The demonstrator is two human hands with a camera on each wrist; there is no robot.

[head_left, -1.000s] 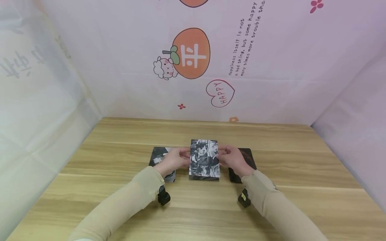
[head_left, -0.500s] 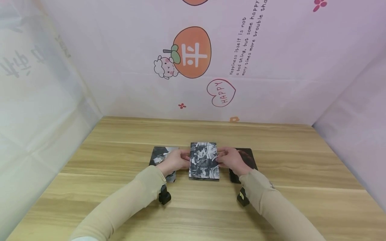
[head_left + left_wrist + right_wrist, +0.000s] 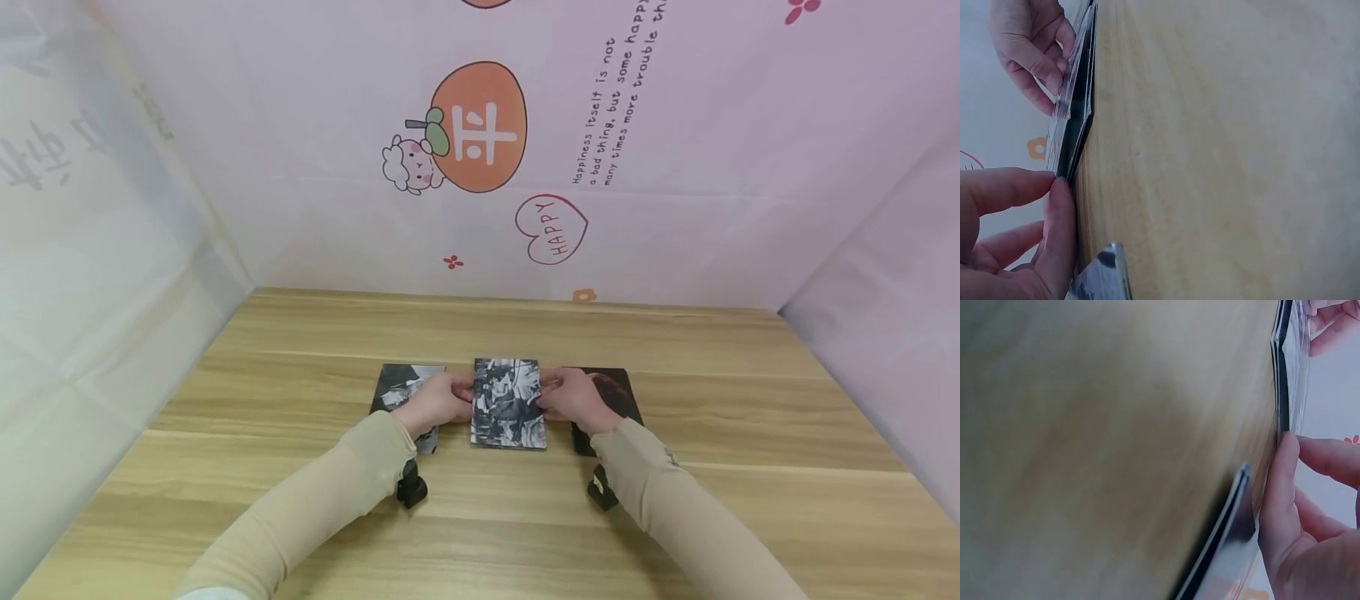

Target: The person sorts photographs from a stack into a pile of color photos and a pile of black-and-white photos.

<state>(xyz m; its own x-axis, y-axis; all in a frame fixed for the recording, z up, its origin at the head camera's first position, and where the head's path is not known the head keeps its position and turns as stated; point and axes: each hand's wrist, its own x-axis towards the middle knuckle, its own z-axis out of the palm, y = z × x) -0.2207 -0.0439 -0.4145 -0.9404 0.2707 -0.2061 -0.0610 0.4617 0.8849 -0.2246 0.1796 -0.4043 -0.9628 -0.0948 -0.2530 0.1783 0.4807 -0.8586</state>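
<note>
A black-and-white photo card [image 3: 508,404] lies at the middle of the wooden table, squared over other cards. My left hand [image 3: 433,406] pinches its left edge between thumb and finger. On the opposite edge, my right hand [image 3: 579,402] pinches it the same way. Seen from the left wrist, the upper card [image 3: 1054,140] is slightly bowed, with a dark gap between it and the cards beneath. The right wrist view shows thumb and finger meeting at the edge of the layered cards [image 3: 1283,381].
Partly under my left hand lies a second pile of photo cards [image 3: 392,385]. A dark card pile [image 3: 618,396] sits beneath my right hand. The table [image 3: 510,533] ends at a printed backdrop [image 3: 337,242], with pale sheets at both sides.
Both hands have brought the photo card down and slightly toward me. It now covers nearly all of the cards below, whose front edge showed a second ago.
</note>
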